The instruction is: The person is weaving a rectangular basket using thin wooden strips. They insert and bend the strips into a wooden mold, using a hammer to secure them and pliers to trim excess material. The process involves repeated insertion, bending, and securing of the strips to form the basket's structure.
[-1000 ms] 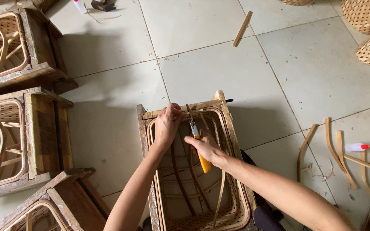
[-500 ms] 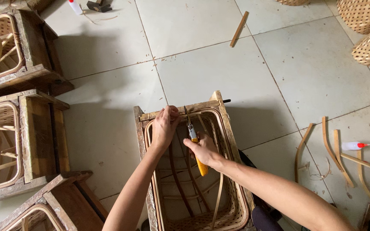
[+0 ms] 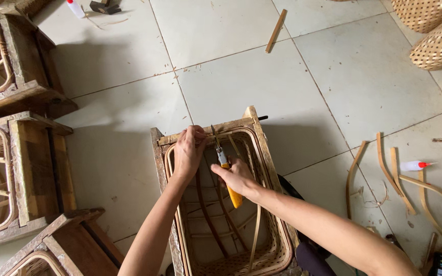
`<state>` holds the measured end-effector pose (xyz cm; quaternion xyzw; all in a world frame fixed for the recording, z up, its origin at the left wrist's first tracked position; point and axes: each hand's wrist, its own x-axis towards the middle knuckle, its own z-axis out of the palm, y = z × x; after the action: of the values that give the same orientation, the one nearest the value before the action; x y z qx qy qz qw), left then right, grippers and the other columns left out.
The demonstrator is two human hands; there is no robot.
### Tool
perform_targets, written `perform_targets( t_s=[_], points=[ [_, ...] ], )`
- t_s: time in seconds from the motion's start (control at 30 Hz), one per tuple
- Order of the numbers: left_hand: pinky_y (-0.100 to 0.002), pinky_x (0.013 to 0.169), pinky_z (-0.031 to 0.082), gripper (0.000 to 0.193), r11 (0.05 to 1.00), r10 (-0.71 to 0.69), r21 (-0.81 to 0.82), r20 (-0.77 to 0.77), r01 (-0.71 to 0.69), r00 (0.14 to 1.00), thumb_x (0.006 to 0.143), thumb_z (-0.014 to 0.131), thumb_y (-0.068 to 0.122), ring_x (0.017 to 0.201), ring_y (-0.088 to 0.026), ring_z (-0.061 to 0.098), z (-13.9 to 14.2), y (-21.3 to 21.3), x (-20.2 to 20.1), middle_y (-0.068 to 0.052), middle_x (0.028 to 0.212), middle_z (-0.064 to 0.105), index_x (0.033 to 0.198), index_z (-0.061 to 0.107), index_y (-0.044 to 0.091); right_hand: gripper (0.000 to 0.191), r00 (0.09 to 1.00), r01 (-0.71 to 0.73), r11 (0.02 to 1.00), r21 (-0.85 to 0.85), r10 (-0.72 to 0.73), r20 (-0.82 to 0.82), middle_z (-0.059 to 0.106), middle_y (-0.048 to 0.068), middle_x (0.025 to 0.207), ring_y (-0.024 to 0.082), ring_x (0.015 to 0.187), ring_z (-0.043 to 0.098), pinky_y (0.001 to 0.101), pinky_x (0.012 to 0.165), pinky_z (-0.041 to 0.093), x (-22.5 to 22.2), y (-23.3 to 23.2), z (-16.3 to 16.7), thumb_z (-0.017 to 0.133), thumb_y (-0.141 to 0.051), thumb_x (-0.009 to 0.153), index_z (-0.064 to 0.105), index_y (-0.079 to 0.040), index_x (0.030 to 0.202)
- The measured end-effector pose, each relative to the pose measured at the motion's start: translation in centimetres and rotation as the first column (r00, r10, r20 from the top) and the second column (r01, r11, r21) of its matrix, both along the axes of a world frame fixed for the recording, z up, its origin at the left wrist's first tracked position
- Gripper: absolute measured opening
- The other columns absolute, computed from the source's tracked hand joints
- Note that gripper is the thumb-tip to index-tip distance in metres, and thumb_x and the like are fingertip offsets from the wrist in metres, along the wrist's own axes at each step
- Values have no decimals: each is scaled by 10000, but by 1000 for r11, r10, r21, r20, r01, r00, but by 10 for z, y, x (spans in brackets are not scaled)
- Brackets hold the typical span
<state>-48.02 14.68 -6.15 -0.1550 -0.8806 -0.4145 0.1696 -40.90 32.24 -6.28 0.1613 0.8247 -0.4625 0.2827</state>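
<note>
A wooden mould frame with a woven bamboo basket (image 3: 269, 255) inside it stands on the tiled floor below me. My left hand (image 3: 189, 152) grips the frame's far rim and the bamboo strip bent along it. My right hand (image 3: 237, 176) holds a knife with a yellow handle (image 3: 227, 171), its blade pointing up at the rim beside my left fingers. Loose bamboo ribs cross the inside of the basket.
Three similar wooden frames (image 3: 31, 168) sit along the left. Curved bamboo strips (image 3: 395, 171) and a small white glue bottle with a red tip (image 3: 414, 165) lie at the right. Woven baskets (image 3: 436, 36) are stacked at top right. A stick (image 3: 275, 30) lies on the far tiles.
The view has drifted slightly. My hands stay on the rim; the knife has shifted a little along the top edge.
</note>
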Motion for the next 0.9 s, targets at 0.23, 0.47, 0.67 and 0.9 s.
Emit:
perform_targets(
  t_s=[0.23,0.47,0.67,0.9],
  points=[
    [-395,745,566,276,1000,25,7,-13,-25,1000,810,806,6,875,-257,683,-2,1,-1,-83,895,758,1011,618,27,1090,981,-56,995,-80,70,181,-183,272,1670,352,1517,2,614,1222,85,-5,-2,-32,372,-779,980,-45,-2,1621],
    [-302,684,652,199,985,14,169,166,-43,986,965,752,49,821,-170,741,-15,0,-10,-54,961,730,1119,633,12,1006,977,119,971,-208,-78,198,46,290,1475,341,1179,522,538,1088,313,7,-12,-20,427,-740,959,40,38,1466],
    [-391,750,619,326,958,-67,-274,82,88,994,928,721,82,856,-262,633,-8,-2,-2,-97,884,688,1229,788,189,439,961,244,884,-399,-277,-25,686,63,768,138,562,658,269,501,604,-27,33,28,686,-495,875,663,-67,968],
    [-511,1038,511,232,889,-192,-438,-96,131,977,891,659,60,1040,-312,621,-1,3,-5,-135,1139,675,1112,714,101,680,885,288,957,-40,-282,-371,646,123,1034,215,889,634,414,760,545,-75,208,-50,805,-444,806,572,-12,1277]
  ],
)
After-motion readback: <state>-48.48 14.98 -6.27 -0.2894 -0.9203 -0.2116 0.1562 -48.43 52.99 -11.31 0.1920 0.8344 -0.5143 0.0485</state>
